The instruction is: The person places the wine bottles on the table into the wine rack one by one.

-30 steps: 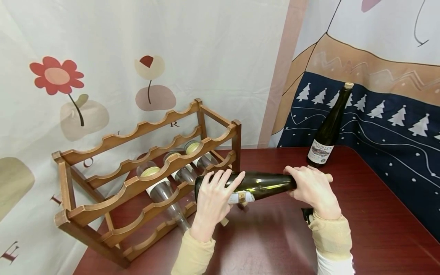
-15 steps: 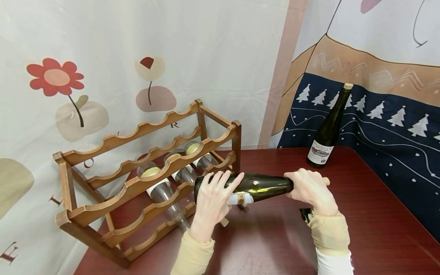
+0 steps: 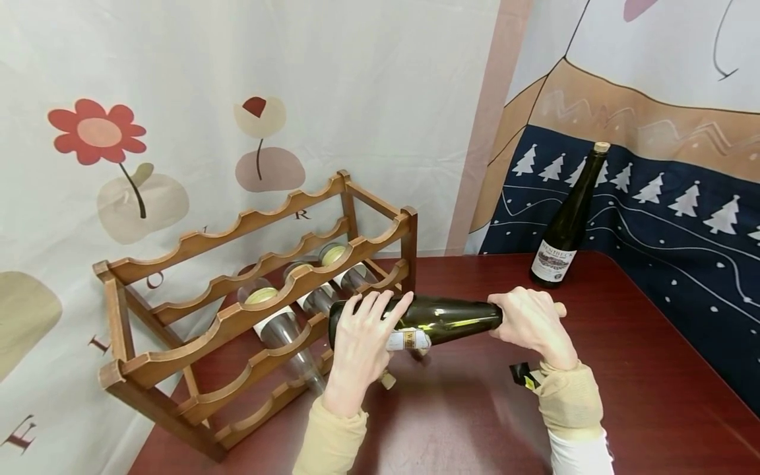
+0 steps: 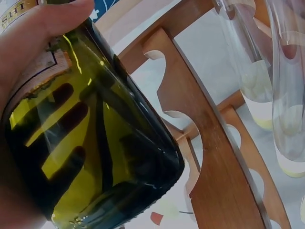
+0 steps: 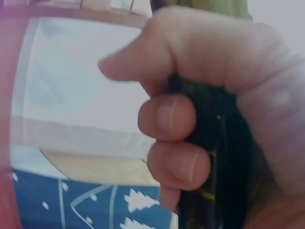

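Observation:
A dark green wine bottle (image 3: 451, 320) lies nearly level between my two hands, its base toward the wooden wine rack (image 3: 237, 330). My left hand (image 3: 362, 343) holds the body near the base; in the left wrist view its fingers show through the green glass. Around the neck curl the fingers of my right hand (image 3: 531, 323), and a cork end (image 3: 560, 309) sticks out beyond it. In the left wrist view the bottle's base (image 4: 157, 191) overlaps a scalloped rack rail (image 4: 205, 124). Several clear bottles (image 3: 285, 330) lie slanted in the rack's lower level.
A second green bottle (image 3: 558, 237) with a white label and cork stands upright at the back right of the dark red table (image 3: 463, 422). A printed curtain (image 3: 386, 99) hangs behind the rack. A small black object (image 3: 520, 375) shows beside my right wrist.
Both hands have shifted slightly left with the green bottle, bringing its base nearer the rack. The standing bottle and the rack stay where they were.

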Tool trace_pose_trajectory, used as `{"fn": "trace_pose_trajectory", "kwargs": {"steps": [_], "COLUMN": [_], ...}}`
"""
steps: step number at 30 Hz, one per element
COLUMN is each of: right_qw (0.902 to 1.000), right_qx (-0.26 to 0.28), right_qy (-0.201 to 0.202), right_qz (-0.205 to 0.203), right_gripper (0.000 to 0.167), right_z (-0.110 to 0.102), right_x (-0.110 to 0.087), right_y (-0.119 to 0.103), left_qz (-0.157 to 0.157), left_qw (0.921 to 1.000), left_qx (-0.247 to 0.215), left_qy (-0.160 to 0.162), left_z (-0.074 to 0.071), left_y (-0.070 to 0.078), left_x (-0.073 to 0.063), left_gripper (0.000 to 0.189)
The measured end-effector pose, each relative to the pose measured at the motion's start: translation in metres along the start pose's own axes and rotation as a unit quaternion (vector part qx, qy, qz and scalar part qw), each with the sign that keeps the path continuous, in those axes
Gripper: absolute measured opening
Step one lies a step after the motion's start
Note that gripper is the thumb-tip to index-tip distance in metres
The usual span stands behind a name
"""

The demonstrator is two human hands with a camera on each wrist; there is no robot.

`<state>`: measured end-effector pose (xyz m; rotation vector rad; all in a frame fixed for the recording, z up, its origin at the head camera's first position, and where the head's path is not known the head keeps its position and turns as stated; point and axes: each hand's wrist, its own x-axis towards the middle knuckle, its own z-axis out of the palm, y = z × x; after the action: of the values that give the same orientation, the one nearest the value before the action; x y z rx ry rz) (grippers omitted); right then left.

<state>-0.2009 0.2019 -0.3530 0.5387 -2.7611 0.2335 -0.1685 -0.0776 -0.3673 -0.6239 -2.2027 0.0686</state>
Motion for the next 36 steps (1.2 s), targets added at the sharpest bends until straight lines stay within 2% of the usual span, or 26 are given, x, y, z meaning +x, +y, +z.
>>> {"fn": "trace_pose_trajectory", "kwargs": {"steps": [6, 10, 14, 16, 19, 24, 30, 36], "right_qw": [0.9978, 0.9961, 0.9963, 0.996, 0.9953, 0.9939, 0.9892, 0.9914], "right_qx": [0.028, 0.04, 0.043, 0.049, 0.059, 0.069, 0.085, 0.079], "right_qy": [-0.018, -0.022, -0.013, -0.007, 0.002, 0.005, -0.023, -0.03], "right_qz": [0.058, 0.075, 0.073, 0.074, 0.077, 0.087, 0.117, 0.099], "right_gripper": [0.02, 0.021, 0.022, 0.022, 0.023, 0.024, 0.025, 0.025], "right_z": [0.007, 0.015, 0.019, 0.021, 0.023, 0.028, 0.032, 0.033], "right_x": [-0.003, -0.007, -0.012, -0.015, -0.019, -0.024, -0.032, -0.037], "right_y": [-0.005, -0.008, -0.014, -0.017, -0.023, -0.034, -0.048, -0.06], "left_qz": [-0.004, -0.005, -0.007, -0.009, -0.013, -0.031, -0.079, -0.126], "left_qw": [0.9997, 0.9985, 0.9966, 0.9954, 0.9937, 0.9915, 0.9886, 0.9842], "left_qx": [-0.014, -0.038, -0.068, -0.087, -0.111, -0.121, -0.119, -0.095], "left_qy": [-0.018, -0.038, -0.046, -0.039, -0.011, 0.035, 0.048, 0.081], "left_z": [-0.004, -0.007, -0.011, -0.013, -0.016, -0.027, -0.046, -0.068], "left_y": [-0.001, -0.003, -0.008, -0.01, -0.015, -0.026, -0.041, -0.058], "left_x": [-0.001, -0.003, -0.005, -0.006, -0.007, -0.009, -0.019, -0.031], "left_gripper": [0.098, 0.098, 0.092, 0.087, 0.076, 0.062, 0.055, 0.047]}}
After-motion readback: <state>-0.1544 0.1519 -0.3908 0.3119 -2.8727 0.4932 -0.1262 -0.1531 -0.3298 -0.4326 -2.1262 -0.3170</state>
